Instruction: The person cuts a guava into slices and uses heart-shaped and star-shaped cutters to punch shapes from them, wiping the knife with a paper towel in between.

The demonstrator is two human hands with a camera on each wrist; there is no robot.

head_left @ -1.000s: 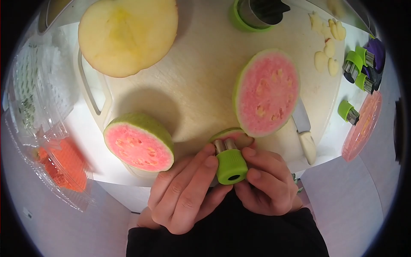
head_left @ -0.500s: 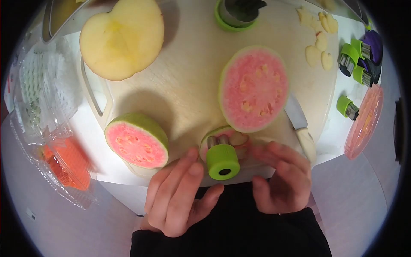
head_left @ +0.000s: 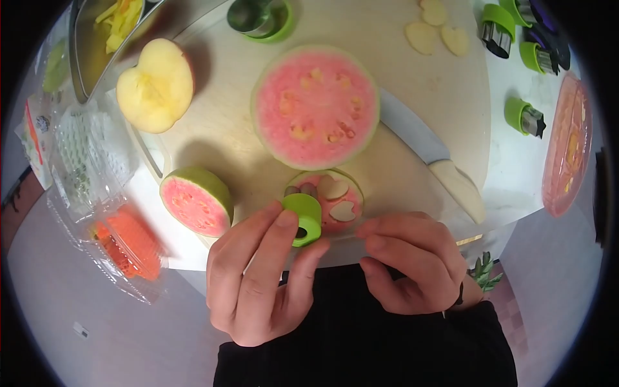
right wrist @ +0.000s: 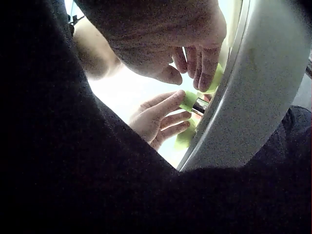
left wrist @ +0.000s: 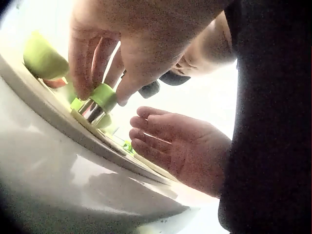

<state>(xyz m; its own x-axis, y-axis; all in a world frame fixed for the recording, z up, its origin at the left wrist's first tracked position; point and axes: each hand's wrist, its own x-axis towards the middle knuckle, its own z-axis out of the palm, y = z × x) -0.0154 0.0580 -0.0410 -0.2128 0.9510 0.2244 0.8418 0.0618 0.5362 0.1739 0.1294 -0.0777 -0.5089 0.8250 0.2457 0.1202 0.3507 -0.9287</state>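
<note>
Left-hand fingers and thumb of the left hand [head_left: 261,277] pinch a small green-ringed metal cutter [head_left: 303,216], which stands on the left part of a thin pink guava slice [head_left: 334,226] near the board's front edge. Two pale cut pieces [head_left: 342,211] lie on that slice, right of the cutter. The right hand [head_left: 416,261] hovers just right of the slice, fingers loosely bent and holding nothing. In the left wrist view the cutter [left wrist: 104,97] sits between the left hand's [left wrist: 131,44] fingertips; the right hand [left wrist: 183,144] is apart from it.
Behind the slice lies a large guava round [head_left: 316,106], with a knife [head_left: 419,135] to its right. A guava half [head_left: 196,200] and an apple half [head_left: 155,87] are at left. More cutters [head_left: 523,116] and a pink lid-like container [head_left: 567,145] lie at right.
Both hands were at the cutter, then came off it; now the left hand grips it again and the right stays apart. The view has shifted, and the pale pieces on the slice show more clearly.
</note>
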